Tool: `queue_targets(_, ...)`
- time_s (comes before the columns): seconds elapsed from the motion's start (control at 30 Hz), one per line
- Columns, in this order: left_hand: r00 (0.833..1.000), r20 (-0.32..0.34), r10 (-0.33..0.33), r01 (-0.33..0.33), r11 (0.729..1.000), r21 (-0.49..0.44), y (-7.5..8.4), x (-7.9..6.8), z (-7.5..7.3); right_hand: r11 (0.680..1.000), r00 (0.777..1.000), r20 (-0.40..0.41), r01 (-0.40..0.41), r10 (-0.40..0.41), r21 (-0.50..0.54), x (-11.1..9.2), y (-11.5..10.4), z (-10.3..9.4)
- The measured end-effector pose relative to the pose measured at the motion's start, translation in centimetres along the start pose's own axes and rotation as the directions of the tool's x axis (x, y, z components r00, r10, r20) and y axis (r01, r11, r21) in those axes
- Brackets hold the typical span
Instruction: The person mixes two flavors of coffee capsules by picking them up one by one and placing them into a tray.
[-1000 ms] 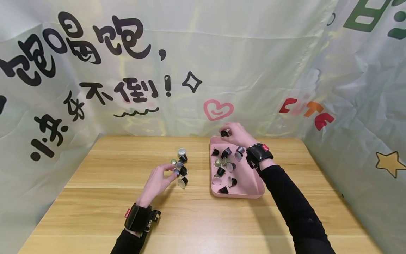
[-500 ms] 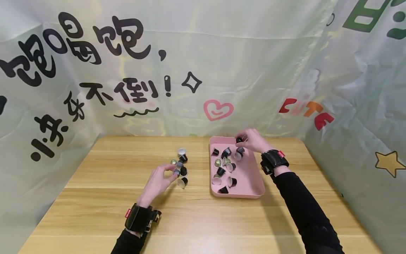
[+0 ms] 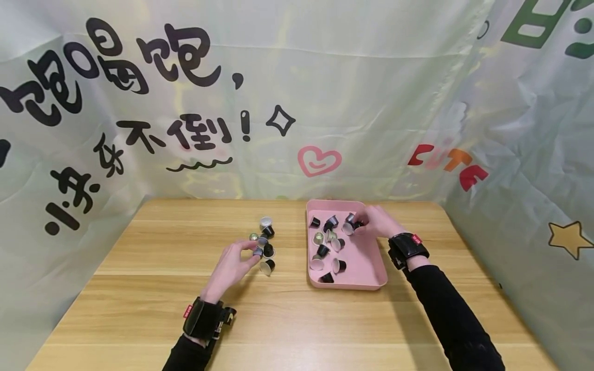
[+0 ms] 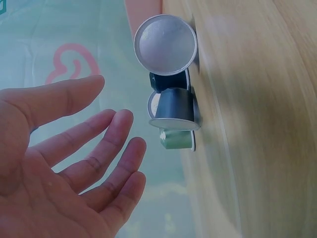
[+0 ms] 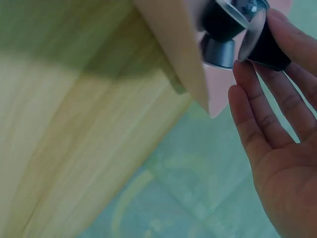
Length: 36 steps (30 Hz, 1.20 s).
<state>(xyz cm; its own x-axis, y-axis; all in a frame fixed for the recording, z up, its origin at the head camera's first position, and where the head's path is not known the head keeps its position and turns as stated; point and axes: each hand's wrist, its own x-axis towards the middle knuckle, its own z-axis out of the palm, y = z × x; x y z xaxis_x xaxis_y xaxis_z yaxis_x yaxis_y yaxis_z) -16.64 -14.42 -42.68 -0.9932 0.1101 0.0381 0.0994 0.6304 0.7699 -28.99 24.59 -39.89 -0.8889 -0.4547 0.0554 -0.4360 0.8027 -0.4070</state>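
Note:
My right hand [image 3: 379, 221] is lowered at the far right of the pink tray [image 3: 371, 283], beside other capsules. It pinches a black coffee capsule [image 5: 269, 49] between thumb and fingers. On the left, my left hand [image 3: 235, 261] is held at a small cluster of coffee capsules on the table. Its thumb and fingers are parted in the left wrist view, around nothing that I can see there. Near its fingertips lies a bluish capsule [image 3: 258, 251]. A silver-lidded capsule [image 4: 166, 44], a dark capsule [image 4: 174, 105] and a green capsule [image 4: 177, 139] are close by.
Several capsules, among them a green one [image 3: 318, 238] and a black one [image 3: 327, 277], lie scattered on the tray's left side. The wooden table [image 3: 297, 330] is backed by a printed cloth [image 3: 380, 103], which also hangs at the sides.
My right hand has moved from above the tray's far left corner to the right, then down into the tray with the black capsule. The left hand has stayed in place.

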Motion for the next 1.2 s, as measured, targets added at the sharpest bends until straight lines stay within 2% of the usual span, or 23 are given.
queue_targets(0.27,1.000,0.000,-0.004,0.004,1.000,0.008,0.0,0.1,0.1,1.000,0.999,0.039,-0.012,0.013,-0.019,-0.4,-0.3,0.9)
queue_targets(0.67,1.000,0.001,-0.003,0.003,1.000,0.008,0.0,0.1,0.1,0.998,0.998,0.057,0.042,-0.038,-0.055,-0.2,-0.1,2.0)
queue_targets(0.87,1.000,-0.003,0.003,-0.003,1.000,0.018,0.1,0.0,0.2,0.997,0.997,0.062,0.041,-0.037,-0.072,-0.1,0.0,2.3)
queue_targets(1.03,1.000,-0.003,0.001,-0.001,1.000,0.015,0.1,0.0,0.2,0.998,0.998,0.048,0.032,-0.030,-0.051,-0.3,-0.2,2.1)
queue_targets(1.2,1.000,0.002,0.017,-0.018,1.000,0.023,0.1,-0.1,0.3,1.000,1.000,-0.011,0.018,-0.017,0.017,-1.1,-0.9,1.7)
